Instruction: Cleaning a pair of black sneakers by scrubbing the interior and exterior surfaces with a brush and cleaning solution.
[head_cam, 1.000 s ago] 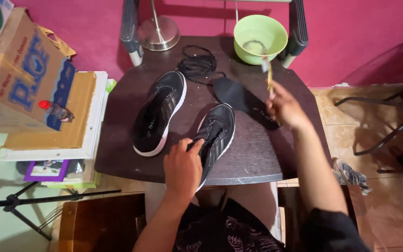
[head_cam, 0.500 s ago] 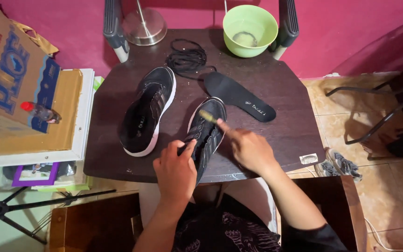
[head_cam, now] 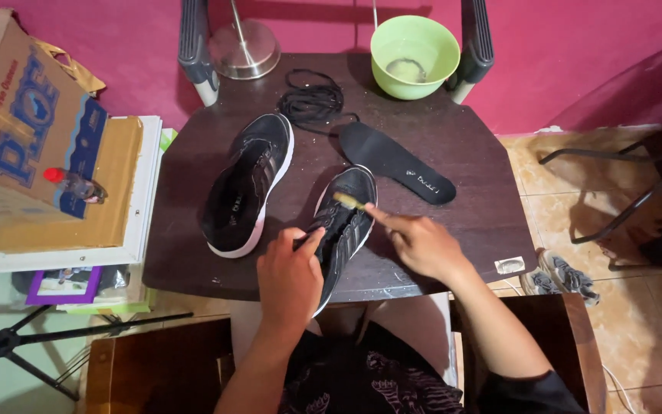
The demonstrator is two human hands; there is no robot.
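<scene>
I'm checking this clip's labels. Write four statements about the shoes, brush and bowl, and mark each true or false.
1. The right hand holds a small brush against the toe of the nearer black shoe. True.
2. The left hand rests on the green bowl. False: it grips the nearer shoe at its opening.
3. The black insole lies on the table, outside both shoes. True.
4. The black laces are threaded through the farther shoe. False: they lie in a loose pile behind it.
</scene>
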